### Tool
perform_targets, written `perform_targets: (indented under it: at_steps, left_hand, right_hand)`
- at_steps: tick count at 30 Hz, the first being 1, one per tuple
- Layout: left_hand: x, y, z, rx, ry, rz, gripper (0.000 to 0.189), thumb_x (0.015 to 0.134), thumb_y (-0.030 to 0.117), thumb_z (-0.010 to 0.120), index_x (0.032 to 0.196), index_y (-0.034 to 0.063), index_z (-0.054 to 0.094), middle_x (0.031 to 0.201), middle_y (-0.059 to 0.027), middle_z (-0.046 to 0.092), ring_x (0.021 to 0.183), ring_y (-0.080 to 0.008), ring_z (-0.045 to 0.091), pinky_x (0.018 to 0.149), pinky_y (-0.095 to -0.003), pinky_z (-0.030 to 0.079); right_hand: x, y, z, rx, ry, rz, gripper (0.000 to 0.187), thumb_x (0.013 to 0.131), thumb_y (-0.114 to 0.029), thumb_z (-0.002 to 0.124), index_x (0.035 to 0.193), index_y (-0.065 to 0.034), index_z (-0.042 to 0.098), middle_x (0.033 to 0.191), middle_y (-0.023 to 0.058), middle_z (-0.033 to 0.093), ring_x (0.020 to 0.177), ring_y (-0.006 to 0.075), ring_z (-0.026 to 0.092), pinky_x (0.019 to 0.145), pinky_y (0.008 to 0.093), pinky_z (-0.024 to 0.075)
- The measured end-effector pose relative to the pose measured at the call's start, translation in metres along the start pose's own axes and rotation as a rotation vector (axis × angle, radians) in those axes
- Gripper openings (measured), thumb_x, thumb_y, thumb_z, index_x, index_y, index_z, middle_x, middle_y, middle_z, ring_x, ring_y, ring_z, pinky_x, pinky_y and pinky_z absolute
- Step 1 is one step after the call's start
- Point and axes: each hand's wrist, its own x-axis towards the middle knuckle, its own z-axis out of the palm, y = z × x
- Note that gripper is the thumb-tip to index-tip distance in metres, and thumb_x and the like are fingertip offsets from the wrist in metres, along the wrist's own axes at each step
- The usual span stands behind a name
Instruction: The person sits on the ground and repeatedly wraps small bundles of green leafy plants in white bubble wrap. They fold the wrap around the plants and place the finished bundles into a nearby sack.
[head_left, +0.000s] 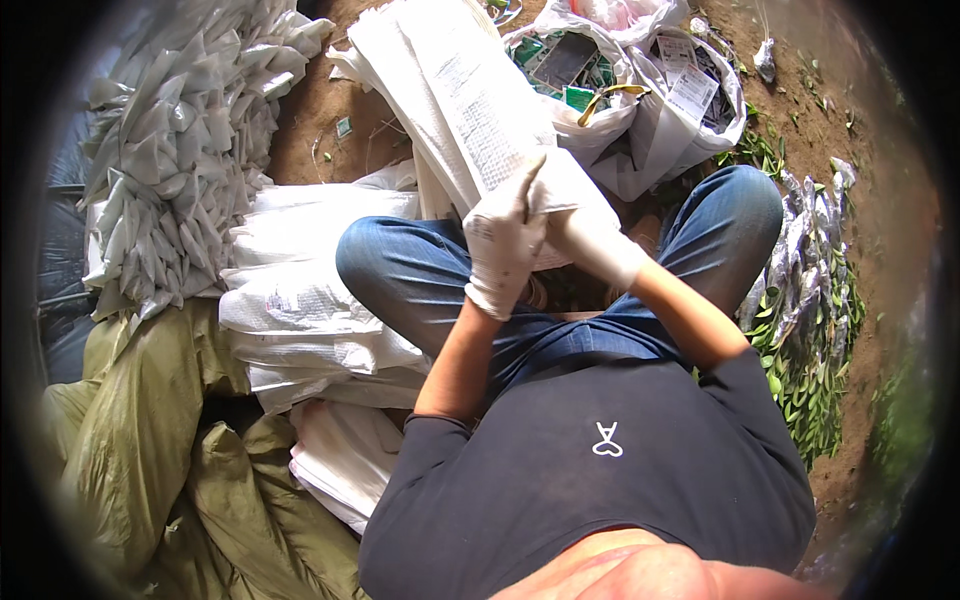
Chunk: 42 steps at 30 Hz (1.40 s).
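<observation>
A long stack of white woven sacks (465, 97) with printed writing slants down between my bent knees. My left hand (501, 240), in a whitish knitted glove, is closed at the near end of the stack, one finger lying along the sack. Beside it, my right hand (600, 244), also gloved, grips the folded end from the right. A sack flap hides its fingertips. The two hands are close together. By my left knee lies a pile of folded white sacks (300, 300).
Grey-white plastic bundles (180, 172) are heaped at the left, above olive woven sacks (142, 442). Two open white bags (637, 142) of packets stand at the upper right, a yellow strip (600, 101) on one. Wrapped leafy cuttings (810, 322) lie right of my knee on bare soil.
</observation>
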Motion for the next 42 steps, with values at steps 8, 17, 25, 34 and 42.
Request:
perform_targets:
  at_steps: [8,17,25,34,42]
  left_hand:
    - [0.022,-0.01,-0.055,-0.384,-0.41,0.085,0.076,0.085,0.035,0.084,0.15,0.0044,0.059,0.121,-0.0114,0.066,0.113,-0.0209,0.058,0.104,-0.0376,0.044]
    - [-0.027,-0.032,-0.026,-0.327,-0.258,0.148,0.013,0.095,0.009,0.07,0.105,0.0065,0.078,0.105,-0.0095,0.077,0.097,-0.0296,0.074,0.088,-0.0389,0.058]
    - [-0.034,-0.017,-0.014,-0.46,-0.215,-0.139,0.026,0.103,0.025,0.07,0.099,-0.0011,0.073,0.075,-0.0192,0.066,0.063,-0.0325,0.065,0.062,-0.036,0.052]
    - [-0.031,-0.016,-0.015,-0.442,-0.232,-0.151,0.03,0.105,0.029,0.068,0.104,-0.0004,0.073,0.076,-0.0209,0.066,0.064,-0.0321,0.067,0.064,-0.036,0.053]
    - [-0.031,-0.014,-0.016,-0.415,-0.126,-0.094,0.025,0.102,0.026,0.07,0.098,0.0016,0.076,0.075,-0.014,0.066,0.064,-0.0285,0.067,0.063,-0.0364,0.053]
  right_hand:
    - [-0.073,0.026,-0.006,-0.516,0.791,-0.479,0.019,0.082,-0.023,0.077,0.099,-0.0248,0.068,0.119,-0.0058,0.064,0.12,0.0157,0.061,0.101,0.0368,0.0517]
    - [-0.087,0.022,-0.063,0.145,0.616,-0.569,0.015,0.085,-0.011,0.074,0.1,-0.0105,0.075,0.092,0.0048,0.077,0.087,0.0228,0.077,0.078,0.0335,0.0608]
    - [-0.046,0.016,-0.049,0.948,0.066,-0.141,0.024,0.092,-0.02,0.082,0.111,-0.0084,0.075,0.103,0.0073,0.072,0.095,0.0158,0.067,0.088,0.0318,0.0551]
    - [-0.038,-0.003,-0.059,1.052,0.082,-0.142,0.022,0.092,-0.013,0.084,0.109,-0.0042,0.072,0.099,-0.0001,0.071,0.092,0.0074,0.065,0.086,0.0248,0.053]
    - [-0.035,0.004,-0.07,0.589,0.415,-0.496,0.014,0.083,-0.002,0.087,0.09,-0.0034,0.075,0.092,0.0046,0.076,0.073,0.0098,0.066,0.064,0.0232,0.0516]
